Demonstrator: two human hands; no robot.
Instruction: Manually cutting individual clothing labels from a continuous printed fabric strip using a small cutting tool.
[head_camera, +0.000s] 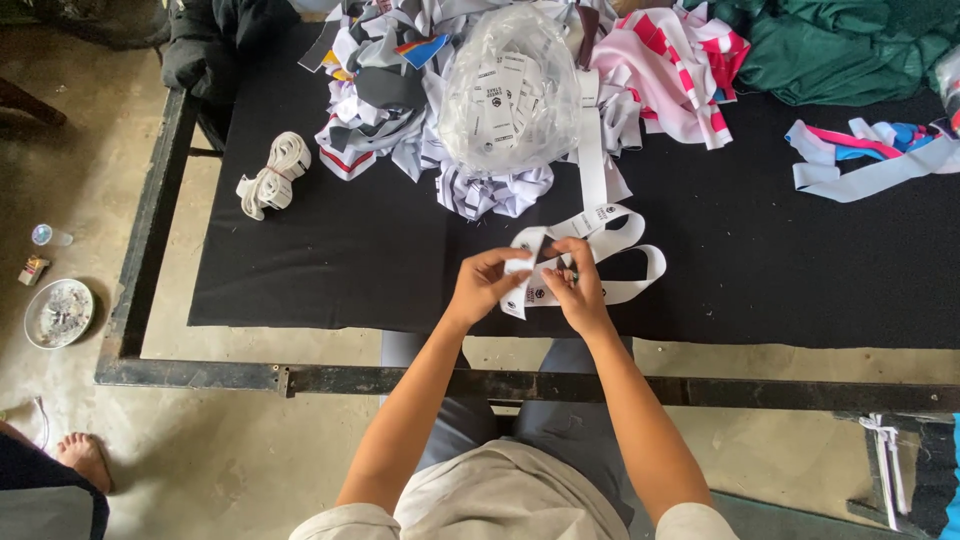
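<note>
Both hands pinch the same long white woven label ribbon (600, 225) printed with dark marks — the left hand (485, 285) closed on a fold of it, the right hand (575, 285) closed on the part just beside. The ribbon lies on the black cloth-covered counter (300, 260) near its front edge, looping away to the person's right, then running up toward the clear plastic bag of cut white labels (508, 85); its long axis points away from the person. My guess: the slack loops could twist or snag under the heap of printed fabric scraps (385, 100), and a tug would drag the ribbon crooked.
</note>
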